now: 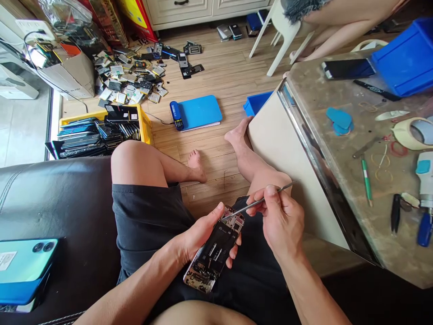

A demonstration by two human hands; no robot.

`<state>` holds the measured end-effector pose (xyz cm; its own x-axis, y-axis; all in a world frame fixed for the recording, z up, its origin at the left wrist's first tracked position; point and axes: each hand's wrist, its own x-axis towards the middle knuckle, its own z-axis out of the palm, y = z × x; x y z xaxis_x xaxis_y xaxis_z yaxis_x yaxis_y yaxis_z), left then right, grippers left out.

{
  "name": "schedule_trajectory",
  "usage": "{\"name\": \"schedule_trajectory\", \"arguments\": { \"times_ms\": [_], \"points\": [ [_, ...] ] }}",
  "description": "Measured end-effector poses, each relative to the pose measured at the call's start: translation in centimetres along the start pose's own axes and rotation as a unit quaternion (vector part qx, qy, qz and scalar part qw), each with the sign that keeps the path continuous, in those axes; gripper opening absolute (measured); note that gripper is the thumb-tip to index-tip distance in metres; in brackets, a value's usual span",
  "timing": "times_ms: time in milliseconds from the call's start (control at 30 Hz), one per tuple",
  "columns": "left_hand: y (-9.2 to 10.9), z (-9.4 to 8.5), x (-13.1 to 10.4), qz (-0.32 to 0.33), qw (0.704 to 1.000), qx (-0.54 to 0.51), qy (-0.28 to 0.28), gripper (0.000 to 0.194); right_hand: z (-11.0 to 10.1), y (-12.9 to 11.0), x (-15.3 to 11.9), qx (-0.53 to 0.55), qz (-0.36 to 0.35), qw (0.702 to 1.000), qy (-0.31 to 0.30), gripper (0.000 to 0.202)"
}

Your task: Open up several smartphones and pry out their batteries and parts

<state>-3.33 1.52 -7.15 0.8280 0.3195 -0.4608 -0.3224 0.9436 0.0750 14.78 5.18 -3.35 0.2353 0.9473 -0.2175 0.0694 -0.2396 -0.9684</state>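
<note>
Left grip: your left hand (206,232) is closed around the edges of the opened phone (214,253), thumb near its top end.
Right grip: your right hand (279,216) pinches the thin metal tool (259,201) between thumb and fingers, its tip at the phone's upper part.
Phone: tilted above your lap, battery and circuitry showing.
Bench: to your right, the bench (338,104) carries a green-handled tool (366,180) and a tape roll (402,134).
Floor: a yellow crate (146,124) holds stacked phones.

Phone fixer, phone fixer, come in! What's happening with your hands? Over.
Left hand gripping opened phone. Right hand holding thin metal tool, tip at phone's upper end. Nothing seen blocking the tool. Over.
</note>
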Motion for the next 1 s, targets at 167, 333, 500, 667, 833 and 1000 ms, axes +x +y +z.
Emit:
{"name": "schedule_trajectory", "arguments": {
  "times_ms": [167,333,500,667,833,1000],
  "points": [
    [0.0,0.4,-0.1,0.009,1.0,-0.005,0.0,0.083,0.1,-0.7,-0.2,-0.039,-0.01,0.999,-0.019,0.045],
    [0.2,0.9,-0.2,0.011,1.0,0.005,0.006,0.081,0.4,-2.4,0.5,-0.135,-0.028,0.988,-0.066,0.052],
    [0.1,1.1,-0.2,-0.022,0.999,0.037,0.007,0.088,1.7,-1.7,1.2,-0.211,0.008,0.971,-0.11,0.059],
    [-0.5,0.7,-0.3,-0.023,0.999,0.036,0.026,0.091,2.8,0.2,-0.3,-0.229,0.027,0.967,-0.104,0.056],
    [-1.3,0.3,-0.3,-0.025,0.998,0.03,0.052,0.093,3.4,0.8,-1.6,-0.254,0.038,0.961,-0.108,0.058],
    [-1.3,0.4,-0.3,-0.051,0.996,0.021,0.067,0.095,3.8,1.3,-2.2,-0.25,0.048,0.961,-0.111,0.058]
  ]
}}
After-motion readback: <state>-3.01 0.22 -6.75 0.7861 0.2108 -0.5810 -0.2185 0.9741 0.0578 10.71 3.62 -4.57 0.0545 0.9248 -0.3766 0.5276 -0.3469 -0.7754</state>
